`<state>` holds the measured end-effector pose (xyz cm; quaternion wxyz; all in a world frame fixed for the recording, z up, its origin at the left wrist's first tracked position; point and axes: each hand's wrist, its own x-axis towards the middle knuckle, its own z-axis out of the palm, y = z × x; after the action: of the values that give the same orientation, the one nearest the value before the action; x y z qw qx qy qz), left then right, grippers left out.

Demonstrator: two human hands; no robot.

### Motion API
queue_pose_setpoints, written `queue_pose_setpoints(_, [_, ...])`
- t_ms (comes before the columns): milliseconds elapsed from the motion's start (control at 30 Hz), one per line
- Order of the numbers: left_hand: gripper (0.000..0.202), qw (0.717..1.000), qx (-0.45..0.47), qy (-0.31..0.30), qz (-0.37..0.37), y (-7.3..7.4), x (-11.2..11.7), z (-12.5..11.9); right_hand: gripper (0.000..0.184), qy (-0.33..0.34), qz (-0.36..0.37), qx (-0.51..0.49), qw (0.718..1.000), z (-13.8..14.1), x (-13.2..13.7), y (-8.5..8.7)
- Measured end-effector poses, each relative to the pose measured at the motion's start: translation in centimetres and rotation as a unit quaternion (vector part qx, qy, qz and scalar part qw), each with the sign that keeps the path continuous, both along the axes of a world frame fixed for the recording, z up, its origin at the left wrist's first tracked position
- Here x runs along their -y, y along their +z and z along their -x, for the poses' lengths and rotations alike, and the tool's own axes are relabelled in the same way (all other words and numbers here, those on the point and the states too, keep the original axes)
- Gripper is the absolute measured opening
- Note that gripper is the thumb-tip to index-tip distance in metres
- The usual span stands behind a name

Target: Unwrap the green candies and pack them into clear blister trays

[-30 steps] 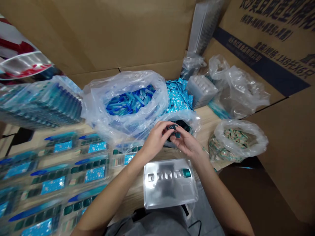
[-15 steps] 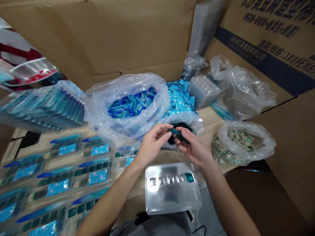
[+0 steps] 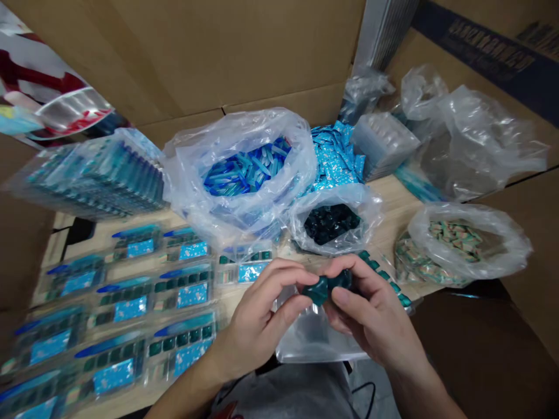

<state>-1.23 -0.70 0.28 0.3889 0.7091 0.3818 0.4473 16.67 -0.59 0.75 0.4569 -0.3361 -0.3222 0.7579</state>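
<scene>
The left hand and right hand, grips clenched, pinch dark teal pieces between them, just above a clear plastic blister tray on the wooden counter, near an open plastic bag holding more such pieces.

A head-worn camera looks forward and down, close over the left hand, the right hand and the wooden desk.
</scene>
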Motion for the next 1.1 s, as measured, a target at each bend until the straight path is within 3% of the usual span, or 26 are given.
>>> queue_pose_setpoints(100, [0.015,0.998,0.047,0.011,0.050,0.0,0.5,0.0,0.013,-0.008,-0.005,0.049,0.999,0.7,0.8,0.0])
queue_pose_setpoints(233, [0.013,0.994,0.090,0.004,0.059,-0.2,0.8,-0.2,0.015,-0.058,-0.072,0.131,0.987,1.3,1.0,0.4])
queue_pose_setpoints(400, [0.014,0.999,-0.011,0.005,-0.049,-0.6,1.2,0.5,0.013,-0.066,-0.103,0.194,0.973,0.9,0.7,1.2])
queue_pose_setpoints(567, [0.029,0.973,-0.161,-0.013,-0.165,-0.6,1.7,1.4,0.011,-0.013,-0.103,0.235,0.967,0.4,1.0,1.3])
queue_pose_setpoints(667, [0.027,0.963,-0.175,-0.017,-0.203,-0.5,1.7,1.6,0.013,-0.024,-0.122,0.262,0.957,0.5,1.1,1.1])
queue_pose_setpoints(767, [0.017,0.980,-0.127,-0.015,-0.151,-0.7,1.4,1.5,0.015,-0.029,-0.131,0.261,0.956,0.6,0.9,0.9])
queue_pose_setpoints(900, [0.006,1.000,0.016,-0.012,-0.005,-1.4,1.4,1.0,0.018,-0.003,-0.153,0.247,0.957,0.3,0.9,0.7])
queue_pose_setpoints(1000, [0.010,0.987,0.118,-0.013,0.110,-1.7,1.6,0.5,0.019,0.022,-0.179,0.261,0.948,-0.1,1.2,0.4])
queue_pose_setpoints(1100, [0.011,0.978,0.146,0.003,0.146,-1.6,1.7,0.3,0.015,0.022,-0.183,0.277,0.943,-0.6,1.3,0.1])
